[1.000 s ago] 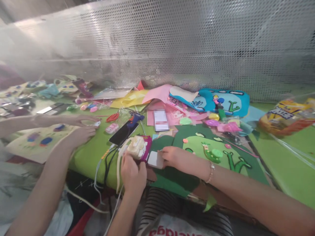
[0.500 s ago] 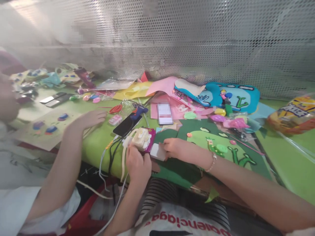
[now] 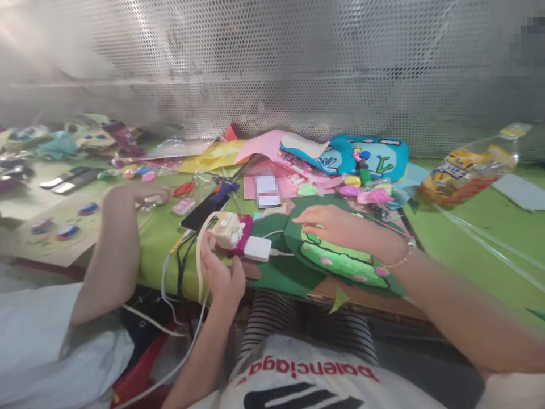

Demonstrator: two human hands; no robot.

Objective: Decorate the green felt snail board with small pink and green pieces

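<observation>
My left hand (image 3: 221, 275) grips the near left side of a cream and magenta power socket block (image 3: 232, 230), fingers along its left edge and thumb at its lower edge. A cream cord loops beside the fingers. A white charger (image 3: 258, 249) sits against the block's right end, with a white cable running right from it. My right hand (image 3: 336, 224) is over a green craft piece (image 3: 344, 264) with a black outline and pink spots. Its fingers are stretched out and hold nothing; whether they touch the piece is unclear.
Left of me, a co-worker's arm (image 3: 117, 238) rests on the table. A black phone (image 3: 204, 213) and blue glue gun (image 3: 223, 192) lie behind the block. Farther back are coloured sheets, a blue craft piece (image 3: 370, 156) and clay packets. A bottle (image 3: 468, 170) lies at right.
My right hand has let go of the white charger and moved right over the green craft piece. A green strip with pink spots now shows there. My left hand stays at the block.
</observation>
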